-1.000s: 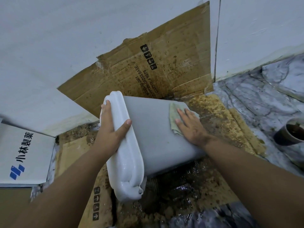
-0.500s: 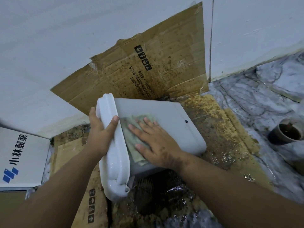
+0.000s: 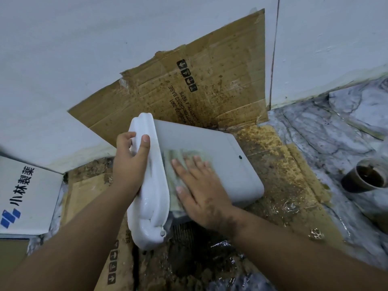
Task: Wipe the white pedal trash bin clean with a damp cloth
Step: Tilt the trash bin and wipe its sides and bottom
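The white pedal trash bin [image 3: 212,148] lies on its side on stained cardboard, with its glossy lid [image 3: 151,194] facing left toward me. My left hand [image 3: 129,162] grips the lid's rim, thumb over the top. A pale green damp cloth [image 3: 184,156] is spread on the bin's upper side wall next to the lid. My right hand [image 3: 201,192] lies flat on the cloth with fingers spread, pressing it against the bin. Most of the cloth is hidden under that hand and looks blurred.
A dirty cardboard sheet [image 3: 189,87] leans against the white wall behind the bin. Wet, stained cardboard [image 3: 281,175] covers the marble floor. A white box with blue printing [image 3: 23,196] sits at left. A cup of dark liquid [image 3: 365,177] stands at right.
My right hand slid the cloth from the bin's far bottom end leftward to the area next to the lid. The bin tipped slightly; my left hand kept its grip on the lid.
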A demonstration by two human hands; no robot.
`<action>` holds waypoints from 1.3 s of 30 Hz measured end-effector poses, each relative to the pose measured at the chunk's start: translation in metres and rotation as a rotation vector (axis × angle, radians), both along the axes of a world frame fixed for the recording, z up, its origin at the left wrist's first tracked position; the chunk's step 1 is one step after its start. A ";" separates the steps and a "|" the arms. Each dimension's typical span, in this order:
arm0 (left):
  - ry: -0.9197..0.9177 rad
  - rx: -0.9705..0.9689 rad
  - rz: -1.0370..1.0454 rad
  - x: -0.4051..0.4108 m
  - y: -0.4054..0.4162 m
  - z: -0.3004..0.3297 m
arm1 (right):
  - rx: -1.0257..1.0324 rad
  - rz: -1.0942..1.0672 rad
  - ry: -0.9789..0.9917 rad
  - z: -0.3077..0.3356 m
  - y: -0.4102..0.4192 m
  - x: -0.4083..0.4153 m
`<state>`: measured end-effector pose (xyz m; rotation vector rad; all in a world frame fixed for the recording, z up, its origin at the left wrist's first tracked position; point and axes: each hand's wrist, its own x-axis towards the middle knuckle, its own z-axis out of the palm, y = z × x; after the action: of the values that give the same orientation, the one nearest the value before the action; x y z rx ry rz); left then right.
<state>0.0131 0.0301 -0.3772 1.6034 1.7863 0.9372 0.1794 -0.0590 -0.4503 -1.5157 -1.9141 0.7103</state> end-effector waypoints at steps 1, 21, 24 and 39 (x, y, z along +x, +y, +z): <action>-0.021 -0.012 -0.011 -0.002 0.001 0.000 | 0.047 0.042 -0.005 0.009 -0.003 -0.011; -0.163 -0.228 -0.257 -0.022 -0.001 -0.004 | 0.092 0.036 -0.022 0.007 -0.005 -0.030; -0.160 -0.231 -0.262 -0.023 -0.002 -0.004 | 0.234 0.065 -0.145 -0.024 -0.010 -0.006; -0.098 -0.188 -0.303 -0.019 0.007 -0.009 | 0.039 -0.133 -0.006 -0.020 -0.003 -0.005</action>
<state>-0.0060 0.0373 -0.3857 1.6201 1.4659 0.6737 0.1744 -0.0616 -0.4705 -1.6054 -1.8018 0.6073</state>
